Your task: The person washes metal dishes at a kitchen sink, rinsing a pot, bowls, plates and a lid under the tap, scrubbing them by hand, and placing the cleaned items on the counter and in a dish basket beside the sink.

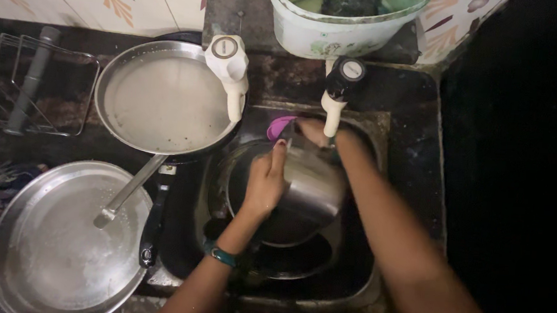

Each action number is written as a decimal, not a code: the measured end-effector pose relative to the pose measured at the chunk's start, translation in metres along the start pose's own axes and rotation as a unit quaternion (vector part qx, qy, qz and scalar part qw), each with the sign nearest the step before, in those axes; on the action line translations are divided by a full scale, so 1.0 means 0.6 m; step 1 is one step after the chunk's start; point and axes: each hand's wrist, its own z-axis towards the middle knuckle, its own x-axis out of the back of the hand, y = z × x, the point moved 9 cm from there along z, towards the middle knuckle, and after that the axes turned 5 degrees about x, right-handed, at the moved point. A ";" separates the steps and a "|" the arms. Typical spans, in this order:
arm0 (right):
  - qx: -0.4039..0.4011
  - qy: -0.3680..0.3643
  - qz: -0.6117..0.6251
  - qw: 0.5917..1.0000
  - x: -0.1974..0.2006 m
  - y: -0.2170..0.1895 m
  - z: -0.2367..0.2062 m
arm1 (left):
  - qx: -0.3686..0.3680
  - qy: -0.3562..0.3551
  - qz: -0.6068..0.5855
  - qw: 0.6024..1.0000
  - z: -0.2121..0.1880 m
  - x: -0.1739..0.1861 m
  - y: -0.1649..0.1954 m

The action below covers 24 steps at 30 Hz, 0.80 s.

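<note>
My left hand (265, 183) grips the rim of a steel pot (312, 191) that is tilted over the sink (392, 202). My right hand (312, 130) reaches to the pot's far edge, just under the right tap (339, 89), and touches a purple object (279, 127) there; whether it grips it I cannot tell. A teal bangle sits on my left wrist. More steel vessels lie under the pot in the dark basin.
A white left tap (229, 70) hangs over a round steel plate (163, 98) resting on a black pan. A larger steel plate (61, 240) holds a ladle (128, 189). A wire rack (32, 80) stands far left, a pale bucket (342, 18) behind the taps.
</note>
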 end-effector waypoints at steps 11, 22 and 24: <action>-0.020 0.210 -0.322 0.923 0.016 -0.270 -0.218 | 0.263 0.018 -0.463 0.846 0.019 -0.033 -0.114; -0.197 0.108 0.636 0.738 0.011 0.075 -0.139 | 0.326 0.059 -0.509 0.795 -0.028 -0.016 -0.206; -0.188 0.178 0.704 0.661 -0.033 0.092 -0.150 | 0.333 0.112 -0.559 0.751 -0.035 -0.010 -0.216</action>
